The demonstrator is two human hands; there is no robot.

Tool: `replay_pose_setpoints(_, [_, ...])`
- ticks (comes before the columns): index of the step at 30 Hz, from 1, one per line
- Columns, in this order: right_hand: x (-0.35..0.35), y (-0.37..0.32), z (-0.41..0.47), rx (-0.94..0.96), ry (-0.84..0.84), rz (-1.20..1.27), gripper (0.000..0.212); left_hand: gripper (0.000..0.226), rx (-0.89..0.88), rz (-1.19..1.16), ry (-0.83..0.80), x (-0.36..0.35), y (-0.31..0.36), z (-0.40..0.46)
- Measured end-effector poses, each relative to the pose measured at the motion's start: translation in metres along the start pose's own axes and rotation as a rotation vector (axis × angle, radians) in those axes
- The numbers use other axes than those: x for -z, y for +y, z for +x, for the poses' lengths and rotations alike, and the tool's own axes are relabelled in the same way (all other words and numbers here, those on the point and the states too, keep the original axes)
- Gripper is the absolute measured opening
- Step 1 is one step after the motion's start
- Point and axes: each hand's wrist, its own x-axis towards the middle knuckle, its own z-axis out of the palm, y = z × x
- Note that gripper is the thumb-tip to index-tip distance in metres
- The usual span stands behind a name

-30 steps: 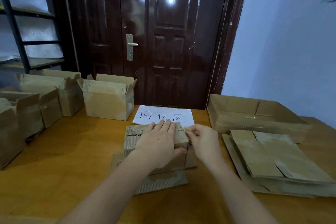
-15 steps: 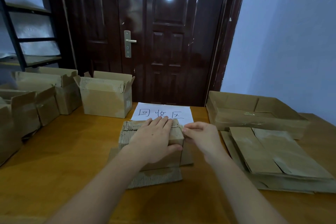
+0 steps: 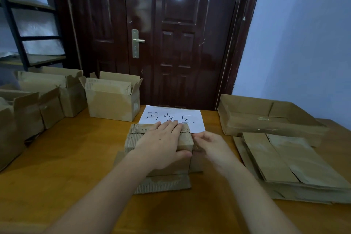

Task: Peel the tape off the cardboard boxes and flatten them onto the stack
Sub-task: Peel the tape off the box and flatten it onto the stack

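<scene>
Left hand (image 3: pixel 163 143): laid palm-down on the top of the small cardboard box (image 3: pixel 159 150), fingers straight and together, pointing toward 12 o'clock, thumb wrapped over the box's near right edge. Right hand (image 3: pixel 209 145): at 3 o'clock of the box, fingers curled inward with thumb and fingertips pinching at the box's upper right corner; whether a strip of tape lies between them cannot be told. The box stands at the centre of the wooden surface (image 3: pixel 66 157) with its lower flaps splayed flat on the wood; the top seam is ragged, with corrugation exposed. At 12 o'clock, touching the box's far edge, a white paper sheet (image 3: pixel 171 117) bearing handwritten characters. At 3 o'clock, well apart, the stack of flattened boxes (image 3: pixel 284 163), several layers deep; behind it, toward 2 o'clock, a shallow open cardboard tray (image 3: pixel 266 118). At 10 to 11 o'clock, a group of upright open boxes (image 3: pixel 112 99), flaps raised. Beyond the surface at 12 o'clock, a dark panelled door (image 3: pixel 171 43); at 10 o'clock, a black shelf rack (image 3: pixel 20 43).
</scene>
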Motion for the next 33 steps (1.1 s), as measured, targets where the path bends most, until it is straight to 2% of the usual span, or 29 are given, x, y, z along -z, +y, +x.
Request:
replay_pose_setpoints(5, [-0.004,0.002,0.005,0.017,0.166,-0.025,0.012,0.107,0.000,-0.001,0.010,-0.001,-0.001,0.000])
replay_pose_setpoints(8, [-0.007,0.017,0.008,0.045,0.222,-0.320,0.020,0.104,-0.015,0.001,0.009,-0.001,0.000,-0.001])
replay_pose_setpoints(10, [-0.010,0.030,0.008,0.103,0.206,-0.426,0.023,0.103,-0.012,0.000,0.011,-0.001,0.000,-0.001])
replay_pose_setpoints(16, [-0.009,0.036,0.007,0.194,0.275,-0.431,0.028,0.104,-0.006,0.006,0.004,0.000,0.001,-0.002])
replay_pose_setpoints(21, [0.011,0.028,0.014,0.245,0.332,-0.385,0.008,0.106,-0.002,0.006,0.006,0.002,0.001,-0.003])
replay_pose_setpoints(25, [0.039,0.024,0.023,0.259,0.390,-0.397,0.015,0.110,-0.003,0.008,0.017,0.002,0.001,-0.004])
replay_pose_setpoints(29, [0.073,0.004,0.039,0.261,0.563,-0.338,0.011,0.108,0.003,0.012,0.017,0.001,0.002,-0.003])
replay_pose_setpoints(33, [0.111,-0.012,0.069,0.280,0.684,-0.449,0.010,0.108,0.011,0.008,0.016,0.000,0.002,-0.004])
